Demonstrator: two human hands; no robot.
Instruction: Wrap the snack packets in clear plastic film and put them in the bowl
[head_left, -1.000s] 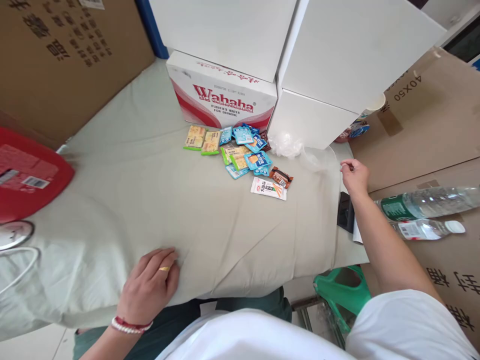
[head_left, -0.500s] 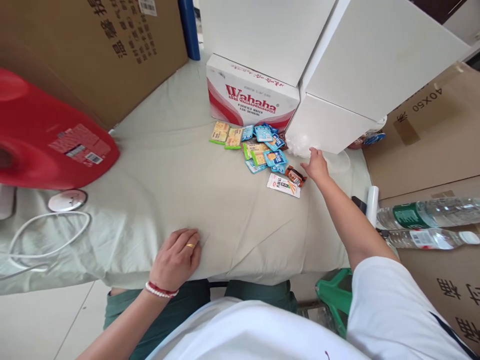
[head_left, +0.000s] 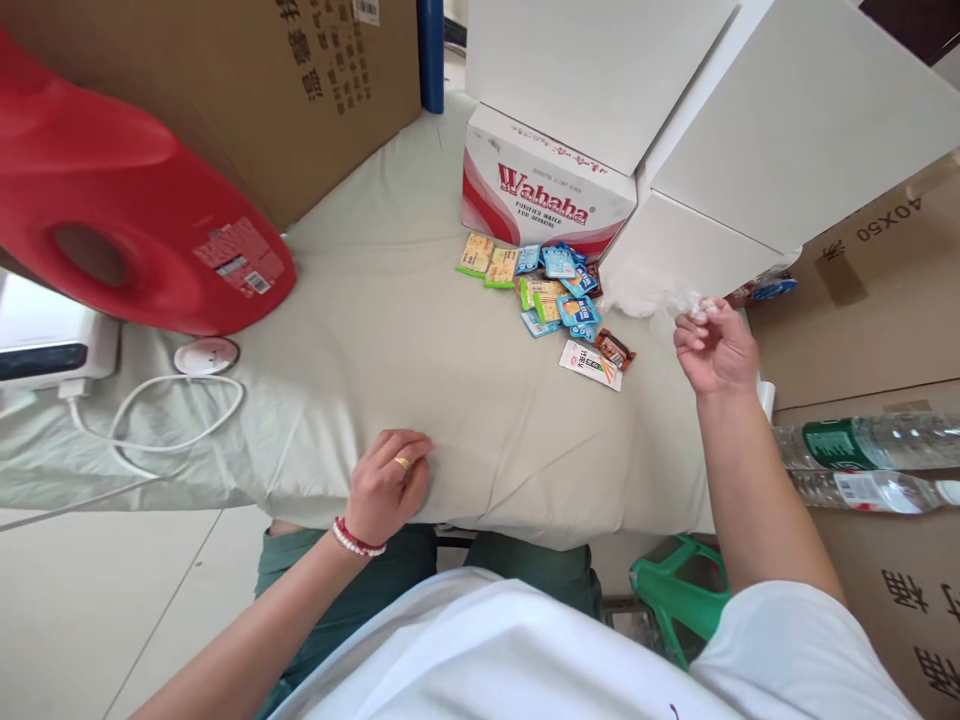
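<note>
My right hand (head_left: 716, 345) is closed on a clear plastic bag (head_left: 637, 295), pinching its end beside the white boxes. My left hand (head_left: 390, 480) rests on the cloth near the table's front edge; its fingers are curled together with nothing visible in them. Small snack packets lie in a pile, among them yellow-green packets (head_left: 500, 267) and blue packets (head_left: 577, 309). A white packet (head_left: 590, 364) and a brown packet (head_left: 615, 349) lie at the pile's front right.
A Wahaha box (head_left: 544, 185) stands behind the packets, under and beside white boxes (head_left: 697, 230). A red jug (head_left: 247, 260), a white cable (head_left: 180, 440) and a round white disc (head_left: 206, 355) are at the left. Plastic bottles (head_left: 885, 442) lie at the right.
My right hand has moved right and taken hold of the plastic bag, which is now stretched toward it. The whole view has shifted; my left hand still rests on the cloth.
</note>
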